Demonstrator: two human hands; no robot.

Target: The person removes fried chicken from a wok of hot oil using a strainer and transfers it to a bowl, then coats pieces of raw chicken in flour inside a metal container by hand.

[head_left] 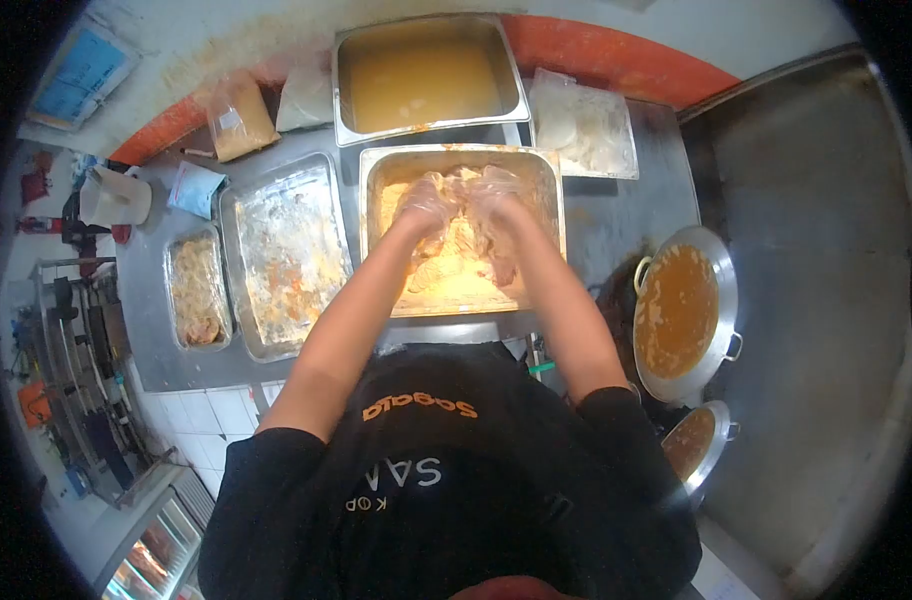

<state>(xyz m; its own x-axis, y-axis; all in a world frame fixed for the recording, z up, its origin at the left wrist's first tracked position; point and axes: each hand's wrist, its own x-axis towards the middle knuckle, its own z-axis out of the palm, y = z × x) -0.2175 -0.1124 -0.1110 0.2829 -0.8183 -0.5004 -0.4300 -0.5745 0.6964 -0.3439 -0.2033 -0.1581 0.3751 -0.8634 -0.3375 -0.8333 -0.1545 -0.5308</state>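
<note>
A deep metal pan (378, 158) right in front of me holds pale yellow flour (456, 285) and pieces of flour-coated meat (463, 232). Both hands wear clear plastic gloves and reach into its far half. My left hand (431, 198) has its fingers curled round floured pieces. Close beside it, my right hand (496, 192) is also closed on coated meat, its fingers partly hidden by the glove and flour. The exact shape of the held pieces cannot be made out.
Behind stands a pan of yellowish liquid (426, 85). To the left lie a large floury tray (286, 250) and a smaller tray of food (198, 290). A bag of white powder (581, 130) is at right; two woks, the larger wok (724, 310) with brown oil, stand lower right.
</note>
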